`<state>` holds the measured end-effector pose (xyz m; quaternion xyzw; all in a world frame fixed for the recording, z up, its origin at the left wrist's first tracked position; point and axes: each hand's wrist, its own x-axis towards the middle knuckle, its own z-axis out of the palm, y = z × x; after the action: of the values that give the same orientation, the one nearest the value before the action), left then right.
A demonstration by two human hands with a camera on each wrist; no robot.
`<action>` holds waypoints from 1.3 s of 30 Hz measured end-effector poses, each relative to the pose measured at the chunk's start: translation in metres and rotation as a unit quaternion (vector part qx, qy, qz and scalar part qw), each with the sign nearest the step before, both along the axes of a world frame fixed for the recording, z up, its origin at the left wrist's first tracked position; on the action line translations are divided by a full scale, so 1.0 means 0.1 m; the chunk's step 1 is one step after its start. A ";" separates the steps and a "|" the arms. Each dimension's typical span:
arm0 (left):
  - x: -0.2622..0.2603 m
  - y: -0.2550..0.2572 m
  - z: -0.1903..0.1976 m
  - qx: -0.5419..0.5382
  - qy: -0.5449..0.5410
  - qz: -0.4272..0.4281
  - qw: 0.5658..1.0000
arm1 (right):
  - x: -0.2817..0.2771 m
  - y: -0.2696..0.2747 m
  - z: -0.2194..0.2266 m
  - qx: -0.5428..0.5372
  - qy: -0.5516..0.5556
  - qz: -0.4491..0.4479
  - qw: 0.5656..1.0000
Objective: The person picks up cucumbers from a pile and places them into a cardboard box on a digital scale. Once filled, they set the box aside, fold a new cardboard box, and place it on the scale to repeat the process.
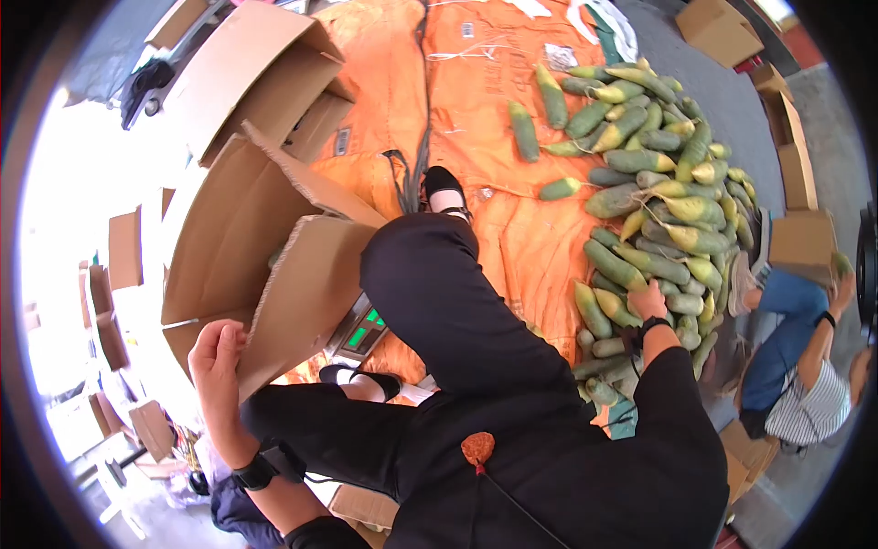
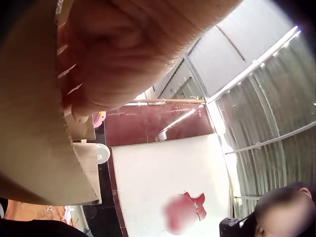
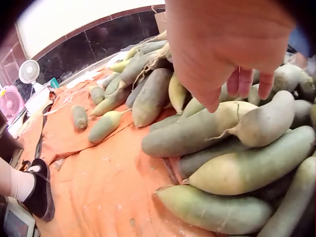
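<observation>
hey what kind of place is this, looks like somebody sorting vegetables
Probably a produce packing shed: a heap of green radishes on an orange tarp, open cardboard boxes, a scale by the feet, corrugated metal roof.

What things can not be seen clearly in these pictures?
- Inside of the cardboard box: head view, hidden by its flaps.
- Left hand fingertips: head view, behind the flap edge.
- Scale readout: too small.
- Right hand contact with the radishes: unclear in the right wrist view.

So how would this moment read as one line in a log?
left hand: grips cardboard box flap | right hand: open, reaching onto radish pile | orange sheet underneath
</observation>
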<state>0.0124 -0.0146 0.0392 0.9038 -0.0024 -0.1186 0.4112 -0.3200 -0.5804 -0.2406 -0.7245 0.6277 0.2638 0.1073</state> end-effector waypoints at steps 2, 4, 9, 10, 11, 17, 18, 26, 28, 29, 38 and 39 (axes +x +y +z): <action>-0.02 -0.05 -0.03 -0.042 0.010 0.035 0.998 | 0.02 0.01 0.00 0.033 0.029 0.008 0.999; -0.05 -0.08 -0.06 -0.041 -0.013 0.033 0.999 | 0.12 0.05 0.03 0.038 0.060 0.013 0.997; -0.05 -0.07 -0.17 -0.044 -0.041 0.012 0.998 | 0.36 0.07 0.09 0.035 0.062 -0.007 0.997; -0.06 -0.09 -0.17 -0.045 -0.051 0.011 0.998 | 0.38 0.10 0.07 0.035 0.061 -0.001 0.998; -0.06 -0.11 -0.15 -0.043 -0.056 0.015 0.997 | 0.38 0.16 0.03 0.034 0.059 0.038 0.997; -0.07 -0.11 -0.12 -0.033 -0.075 0.014 0.997 | 0.38 0.47 -0.15 0.016 0.011 0.113 0.993; -0.07 -0.10 -0.12 -0.036 -0.078 0.009 0.996 | 0.34 0.47 -0.21 0.019 -0.050 0.099 0.994; -0.08 -0.05 -0.07 -0.120 -0.056 0.024 0.991 | 0.76 0.37 0.00 0.182 -0.356 -0.205 0.893; -0.08 0.00 -0.07 -0.128 -0.060 0.026 0.990 | 0.96 0.43 0.24 0.211 -0.359 -0.192 0.889; -0.08 0.02 -0.07 -0.143 -0.057 0.025 0.988 | 1.06 0.51 0.42 0.239 -0.401 -0.177 0.867; 0.00 0.13 0.05 -0.204 -0.054 0.005 0.977 | 2.43 1.15 2.26 0.327 -0.608 0.203 0.694; 0.00 0.14 0.08 -0.216 -0.060 0.001 0.975 | 2.60 1.26 2.46 0.340 -0.606 0.237 0.679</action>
<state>0.0128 -0.0003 0.0476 0.7992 -0.0517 -0.0606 0.5957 -0.0598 -0.4542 0.0057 -0.7640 0.1003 -0.0205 0.6370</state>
